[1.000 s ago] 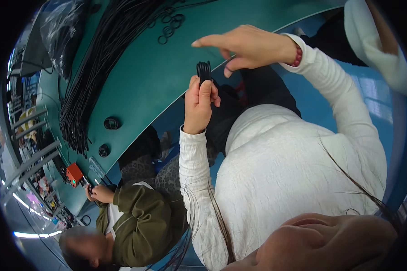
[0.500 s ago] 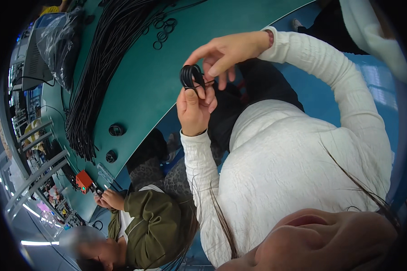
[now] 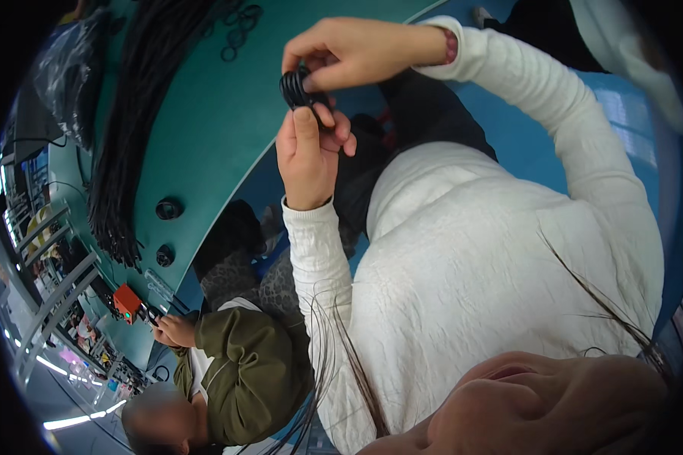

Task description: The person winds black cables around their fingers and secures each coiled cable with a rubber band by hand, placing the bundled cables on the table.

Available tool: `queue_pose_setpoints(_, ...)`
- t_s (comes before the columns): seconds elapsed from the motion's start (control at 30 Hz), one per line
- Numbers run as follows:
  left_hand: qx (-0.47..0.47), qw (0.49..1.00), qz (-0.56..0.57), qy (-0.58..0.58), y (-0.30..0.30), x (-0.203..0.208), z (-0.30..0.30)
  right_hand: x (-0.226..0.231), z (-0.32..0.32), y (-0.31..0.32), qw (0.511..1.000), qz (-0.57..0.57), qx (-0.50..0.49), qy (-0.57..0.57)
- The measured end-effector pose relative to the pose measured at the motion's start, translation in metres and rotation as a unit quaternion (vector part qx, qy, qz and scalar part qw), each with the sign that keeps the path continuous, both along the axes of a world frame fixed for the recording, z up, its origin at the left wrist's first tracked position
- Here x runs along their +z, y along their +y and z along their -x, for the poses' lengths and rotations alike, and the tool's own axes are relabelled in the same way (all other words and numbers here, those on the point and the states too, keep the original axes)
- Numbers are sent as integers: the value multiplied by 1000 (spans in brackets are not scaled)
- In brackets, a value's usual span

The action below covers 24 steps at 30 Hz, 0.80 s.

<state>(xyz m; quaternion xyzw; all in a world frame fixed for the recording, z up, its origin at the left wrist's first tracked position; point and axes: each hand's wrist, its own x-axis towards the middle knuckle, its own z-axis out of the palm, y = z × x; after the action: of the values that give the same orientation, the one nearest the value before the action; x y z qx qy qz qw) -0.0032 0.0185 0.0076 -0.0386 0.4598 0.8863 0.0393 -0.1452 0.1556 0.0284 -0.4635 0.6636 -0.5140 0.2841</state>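
Left hand [image 3: 307,159] and right hand [image 3: 353,54], both clamped on the black coil [image 3: 290,89]!
Left fingers pinch its near side, right fingers grip its far right; neither hand is nearer. Its loops seem to run near to far, packed side by side, up by the desk [image 3: 212,129] edge, with the cable bundle [image 3: 121,144] off left.

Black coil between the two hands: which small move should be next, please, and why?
Probably, steady the black coil with the left hand and gently press its loops together with the right hand. The left thumb lies at its lower edge, the right fingers bend around its upper part, and its loops show side by side.
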Motion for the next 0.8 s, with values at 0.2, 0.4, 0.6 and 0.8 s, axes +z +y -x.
queue_pose_setpoints(0.2,-48,999,-20,-6,-5,-8,6,10,-15,7,986,-69,-122,-95)
queue_pose_setpoints(0.4,-62,996,50,-38,1,-15,1,-24,-28,4,977,-13,-191,88)
queue_pose_setpoints(0.6,-42,994,104,-10,5,-17,8,-33,-14,7,976,46,-158,146)
queue_pose_setpoints(0.8,-61,996,67,-28,9,-9,9,-31,-14,7,987,-20,-102,119)
